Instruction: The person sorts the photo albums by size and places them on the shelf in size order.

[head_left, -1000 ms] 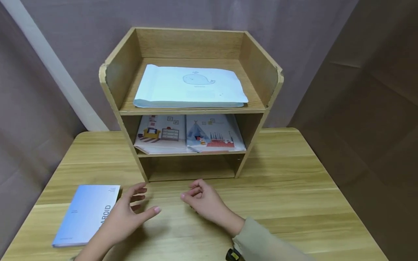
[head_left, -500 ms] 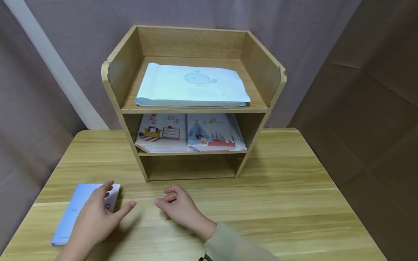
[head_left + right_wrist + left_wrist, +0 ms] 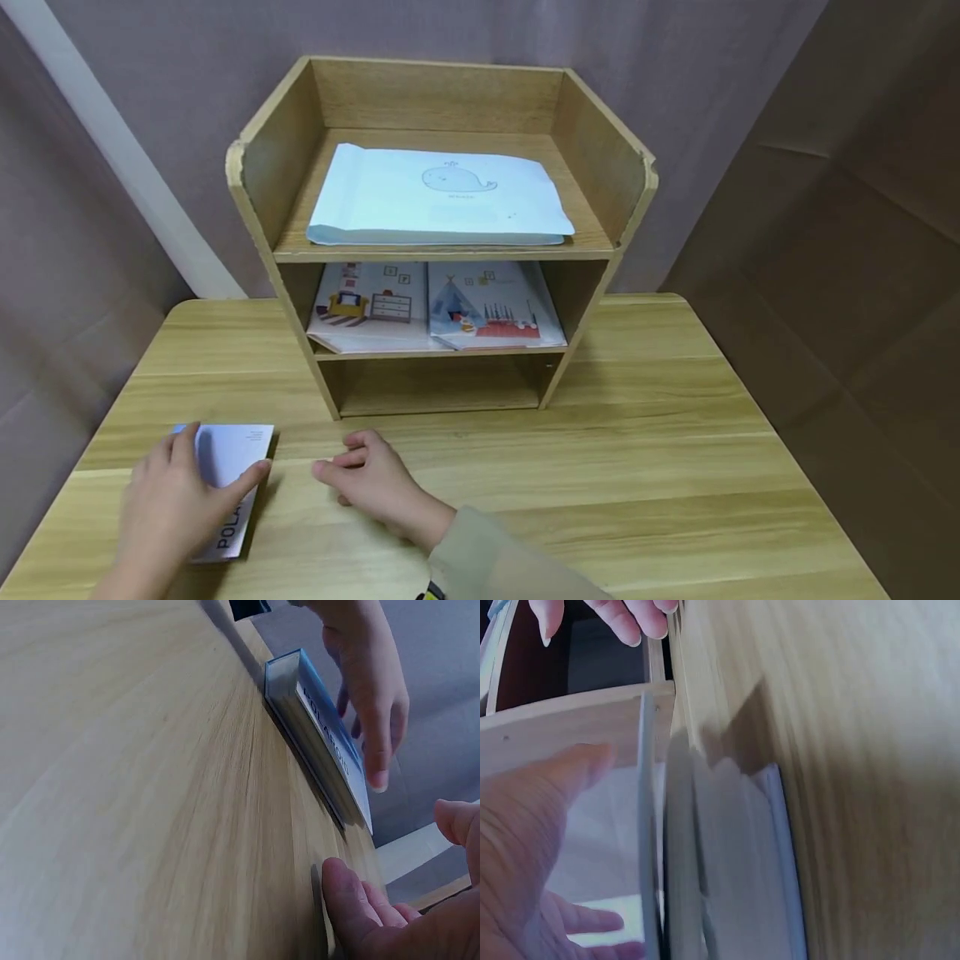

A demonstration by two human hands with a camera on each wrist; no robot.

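A book (image 3: 240,442) with a blue-and-white cover, partly lettered "POLA", lies flat on the table at the left in the head view. Over it is my left hand (image 3: 168,492), fingers spread across the cover and thumb near its right edge; the hand hides much of the cover. The right wrist view shows that left hand (image 3: 371,682) just above the book (image 3: 322,727), whose page edges face the camera. My right hand (image 3: 386,487) is right of the book, close over the table, fingers loosely bent and holding nothing. The left wrist view shows the book's pages (image 3: 735,862) up close.
A wooden shelf unit (image 3: 442,257) stands at the back of the table (image 3: 675,467). A white whale-print package (image 3: 442,208) lies on its top level. Two illustrated books (image 3: 367,308) lie side by side on the middle level. Curtains (image 3: 712,108) hang behind.
My left hand has moved left, from the book's right side to over its cover. My right hand has moved left too, from before the shelf unit towards the book.
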